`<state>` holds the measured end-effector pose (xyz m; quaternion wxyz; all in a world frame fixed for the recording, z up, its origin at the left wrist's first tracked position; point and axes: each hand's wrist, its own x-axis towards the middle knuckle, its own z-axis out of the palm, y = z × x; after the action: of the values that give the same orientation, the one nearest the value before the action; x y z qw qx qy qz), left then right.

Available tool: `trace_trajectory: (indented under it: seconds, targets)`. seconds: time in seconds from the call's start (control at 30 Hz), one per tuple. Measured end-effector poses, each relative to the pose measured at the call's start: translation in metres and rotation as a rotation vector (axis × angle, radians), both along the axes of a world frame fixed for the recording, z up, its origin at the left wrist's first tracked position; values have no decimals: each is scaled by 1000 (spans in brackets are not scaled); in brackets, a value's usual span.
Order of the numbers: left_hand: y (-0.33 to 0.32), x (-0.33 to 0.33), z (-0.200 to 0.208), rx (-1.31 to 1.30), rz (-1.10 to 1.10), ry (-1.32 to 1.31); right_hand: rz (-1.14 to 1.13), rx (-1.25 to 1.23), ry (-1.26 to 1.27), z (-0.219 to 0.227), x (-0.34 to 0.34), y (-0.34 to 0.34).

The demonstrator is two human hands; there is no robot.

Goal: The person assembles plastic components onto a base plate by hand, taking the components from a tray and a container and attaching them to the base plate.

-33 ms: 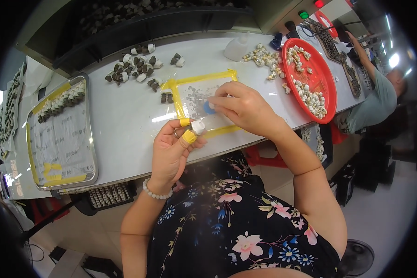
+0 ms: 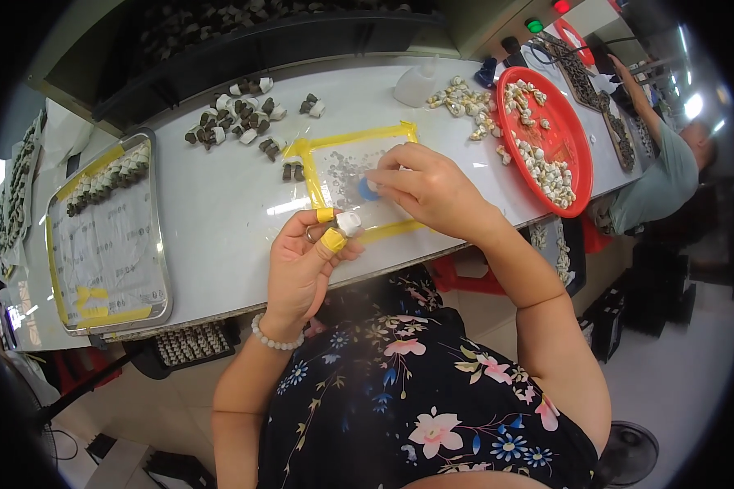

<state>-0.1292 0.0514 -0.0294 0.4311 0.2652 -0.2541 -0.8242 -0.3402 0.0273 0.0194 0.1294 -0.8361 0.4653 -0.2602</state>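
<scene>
My left hand (image 2: 298,265), with yellow tape round its thumb and a fingertip, pinches a small white knob-like piece (image 2: 348,223) above the near edge of a clear sheet. My right hand (image 2: 428,187) is closed at the fingertips over that clear sheet (image 2: 347,151), which is bordered with yellow tape and dotted with small round bits. Beside its fingertips shows a blue disc (image 2: 369,190); whatever lies between those fingers is mostly hidden. Two white-and-dark pieces (image 2: 293,169) stand just left of the taped border.
Loose white-and-dark pieces (image 2: 240,118) lie at the back left. A metal tray (image 2: 161,253) holds a row of them. To the right are a red basin (image 2: 581,134) of cream pieces, a loose pile (image 2: 465,102) and a white bottle (image 2: 416,85). A co-worker (image 2: 661,175) sits far right.
</scene>
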Motion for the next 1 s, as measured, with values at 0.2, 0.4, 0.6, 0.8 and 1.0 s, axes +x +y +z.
trace_trajectory:
  seconds: [0.2,0.4,0.6,0.8,1.0]
  targets:
    - [1,-1,-3,-25,19,0,-26,204,-349,13,6,11]
    - [2,-2,-6,-35,31,7,40,318,-513,14,14,18]
    - [8,-7,-7,-111,90,-79,61,326,-449,10,15,21]
    - [7,-9,-9,-113,88,-128,78,343,-499,0,7,25]
    - [2,17,10,-144,-35,-160,-177,164,-253,-7,-47,15]
